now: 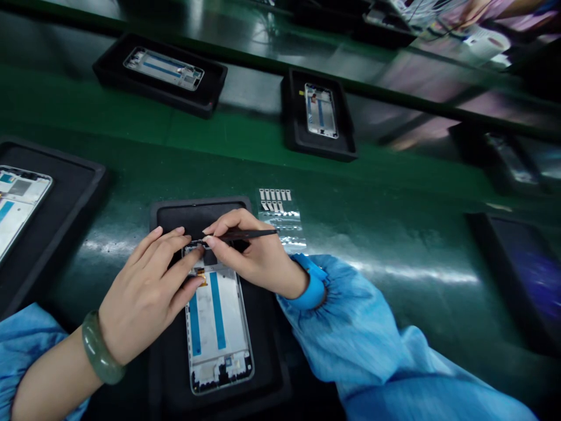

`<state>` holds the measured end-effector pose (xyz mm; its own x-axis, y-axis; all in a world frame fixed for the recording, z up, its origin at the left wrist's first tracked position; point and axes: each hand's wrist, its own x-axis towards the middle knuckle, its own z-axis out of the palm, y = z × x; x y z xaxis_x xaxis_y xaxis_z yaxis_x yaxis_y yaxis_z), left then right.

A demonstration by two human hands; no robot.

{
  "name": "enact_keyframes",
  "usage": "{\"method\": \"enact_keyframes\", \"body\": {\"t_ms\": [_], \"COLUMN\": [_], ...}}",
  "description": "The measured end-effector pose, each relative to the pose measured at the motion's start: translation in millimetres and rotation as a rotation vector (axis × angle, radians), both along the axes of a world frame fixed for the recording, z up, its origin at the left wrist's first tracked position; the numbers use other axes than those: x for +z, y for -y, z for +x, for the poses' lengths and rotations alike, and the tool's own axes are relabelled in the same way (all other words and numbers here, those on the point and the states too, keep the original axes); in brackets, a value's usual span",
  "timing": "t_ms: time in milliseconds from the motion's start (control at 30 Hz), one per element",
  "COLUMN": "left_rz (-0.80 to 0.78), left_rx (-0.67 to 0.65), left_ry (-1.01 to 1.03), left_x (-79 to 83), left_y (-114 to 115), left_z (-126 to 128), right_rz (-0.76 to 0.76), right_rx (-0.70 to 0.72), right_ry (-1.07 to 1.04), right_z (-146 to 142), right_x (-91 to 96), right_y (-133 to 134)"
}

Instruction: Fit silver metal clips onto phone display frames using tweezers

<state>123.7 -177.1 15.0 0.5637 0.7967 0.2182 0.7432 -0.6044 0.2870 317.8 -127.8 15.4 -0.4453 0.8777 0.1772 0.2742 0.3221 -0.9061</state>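
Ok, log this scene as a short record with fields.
left hand: fingertips resting on the top end of the phone frame
right hand: pinching black tweezers, tips at the frame's top edge
phone frame: lying flat in a black tray
parts sheet: just beyond the tray, on the green belt
other trays: farther up the belt, each holding a frame

This is a phone factory. A long green belt (394, 245) carries black trays (109, 69), each with an open phone frame (219, 345) inside. The person wears blue work sleeves (359, 345).
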Motion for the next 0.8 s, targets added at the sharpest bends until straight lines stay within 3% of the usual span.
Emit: {"method": "enact_keyframes", "body": {"t_ms": [567,800], "left_rz": [0.007,0.013], "left_rx": [0.006,-0.001], "left_ry": [0.007,0.009], "left_x": [0.1,-2.0], "left_y": [0.1,-0.3], "left_z": [0.9,0.0], "right_rz": [0.139,0.131], "right_rx": [-0.005,0.026], "right_ry": [0.023,0.107], "right_z": [-0.3,-1.4], "right_x": [0.5,8.0], "right_y": [2.0,-3.3]}}
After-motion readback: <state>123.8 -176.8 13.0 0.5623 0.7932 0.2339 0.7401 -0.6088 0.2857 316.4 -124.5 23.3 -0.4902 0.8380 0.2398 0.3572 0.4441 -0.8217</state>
